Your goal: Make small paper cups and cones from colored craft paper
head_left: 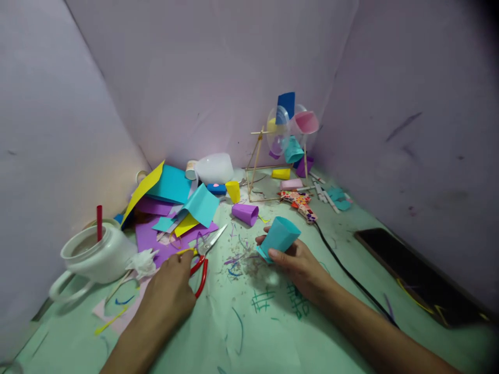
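My right hand (294, 262) holds a light-blue paper cup (281, 235), its wide mouth tilted up and to the right. The thumb presses on the near side, and the other fingers are partly hidden behind it. On the left, my left hand (173, 280) is curled at the handles of a pair of scissors (201, 259), with red and yellow grips. The scissors' blades point away to the upper right, slightly parted. A purple paper cup (245, 214) lies on its side beyond the two hands.
Coloured paper sheets (171, 184) are heaped at the back left, beside a white pot (97, 259). A stick frame with paper cups on clear discs (278, 130) stands at the back. A patterned glue gun (299, 202) trails a black cord near a dark phone-like slab (413, 275).
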The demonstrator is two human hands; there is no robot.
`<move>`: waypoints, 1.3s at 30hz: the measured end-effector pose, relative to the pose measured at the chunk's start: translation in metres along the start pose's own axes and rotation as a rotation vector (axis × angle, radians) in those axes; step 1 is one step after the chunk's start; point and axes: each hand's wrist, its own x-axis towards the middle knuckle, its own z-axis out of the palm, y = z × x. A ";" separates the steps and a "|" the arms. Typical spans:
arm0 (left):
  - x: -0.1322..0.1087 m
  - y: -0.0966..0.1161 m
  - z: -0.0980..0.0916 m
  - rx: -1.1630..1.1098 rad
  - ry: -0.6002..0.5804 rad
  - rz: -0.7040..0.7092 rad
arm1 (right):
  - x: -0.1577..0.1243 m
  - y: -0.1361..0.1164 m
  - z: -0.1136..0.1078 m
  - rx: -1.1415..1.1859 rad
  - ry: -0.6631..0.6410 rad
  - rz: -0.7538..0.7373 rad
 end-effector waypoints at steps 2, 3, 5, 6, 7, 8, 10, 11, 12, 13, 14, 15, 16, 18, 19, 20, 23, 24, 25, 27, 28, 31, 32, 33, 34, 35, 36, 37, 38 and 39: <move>0.002 -0.001 -0.002 -0.013 0.017 -0.015 | -0.001 -0.002 0.001 0.054 0.017 -0.025; 0.001 -0.003 -0.005 -0.019 0.028 -0.029 | -0.001 -0.003 0.001 0.087 0.029 -0.038; -0.002 -0.009 -0.009 -0.045 0.031 -0.083 | -0.001 -0.006 0.001 0.135 0.035 -0.052; -0.004 -0.013 -0.011 -0.075 0.027 -0.120 | 0.000 -0.008 0.001 0.148 0.024 -0.056; -0.007 -0.015 -0.013 -0.127 0.031 -0.151 | 0.001 -0.008 0.000 0.158 0.008 -0.063; -0.009 -0.016 -0.015 -0.212 0.052 -0.168 | 0.002 -0.009 0.000 0.164 -0.013 -0.071; -0.011 -0.010 -0.018 -0.470 0.145 -0.169 | 0.003 -0.007 -0.002 0.155 -0.048 -0.106; -0.010 -0.004 -0.019 -0.645 0.185 -0.153 | 0.003 -0.006 -0.002 0.123 -0.061 -0.128; -0.008 0.006 -0.020 -0.822 0.211 -0.131 | 0.002 -0.004 -0.003 0.072 -0.076 -0.153; -0.006 0.018 -0.020 -1.012 0.194 -0.101 | 0.001 -0.001 -0.003 0.010 -0.098 -0.180; -0.002 0.031 -0.020 -1.212 0.107 -0.073 | -0.001 0.001 -0.003 -0.055 -0.127 -0.210; 0.002 0.045 -0.019 -1.378 0.054 -0.064 | -0.003 0.002 -0.002 -0.119 -0.161 -0.248; 0.006 0.058 -0.017 -1.508 -0.022 -0.069 | -0.006 0.004 -0.001 -0.181 -0.197 -0.290; 0.012 0.079 -0.011 -1.651 -0.112 -0.049 | -0.011 0.004 0.001 -0.280 -0.259 -0.373; 0.014 0.086 -0.008 -1.671 -0.119 -0.042 | -0.013 0.003 0.003 -0.318 -0.281 -0.400; 0.016 0.089 -0.005 -1.690 -0.121 -0.030 | -0.015 0.002 0.005 -0.345 -0.293 -0.416; 0.017 0.088 0.003 -1.722 -0.118 -0.008 | -0.017 0.000 0.008 -0.361 -0.300 -0.404; 0.016 0.086 0.005 -1.734 -0.127 -0.004 | -0.016 0.000 0.009 -0.362 -0.298 -0.396; 0.016 0.083 0.005 -1.743 -0.144 0.004 | -0.016 0.000 0.009 -0.366 -0.302 -0.390; 0.015 0.081 0.005 -1.746 -0.178 0.025 | -0.014 0.001 0.009 -0.381 -0.323 -0.389; 0.015 0.081 0.003 -1.743 -0.180 0.029 | -0.014 0.002 0.008 -0.395 -0.336 -0.392; 0.013 0.083 -0.003 -1.718 -0.141 -0.008 | -0.011 0.001 0.006 -0.460 -0.357 -0.415; 0.012 0.084 -0.005 -1.709 -0.132 -0.028 | -0.011 0.001 0.005 -0.487 -0.357 -0.428; 0.011 0.085 -0.007 -1.705 -0.126 -0.042 | -0.010 0.000 0.005 -0.512 -0.356 -0.443; 0.010 0.086 -0.008 -1.703 -0.124 -0.051 | -0.009 -0.001 0.004 -0.533 -0.353 -0.461; 0.009 0.086 -0.008 -1.703 -0.112 -0.060 | -0.009 -0.001 0.003 -0.543 -0.348 -0.484; 0.009 0.086 -0.007 -1.703 -0.096 -0.066 | -0.008 -0.002 0.003 -0.548 -0.343 -0.505; 0.008 0.086 -0.006 -1.704 -0.078 -0.068 | -0.008 -0.002 0.003 -0.548 -0.336 -0.520; 0.007 0.086 -0.004 -1.702 -0.065 -0.066 | -0.008 -0.002 0.002 -0.547 -0.331 -0.529; 0.007 0.085 -0.003 -1.694 -0.055 -0.061 | -0.008 -0.002 0.002 -0.547 -0.327 -0.533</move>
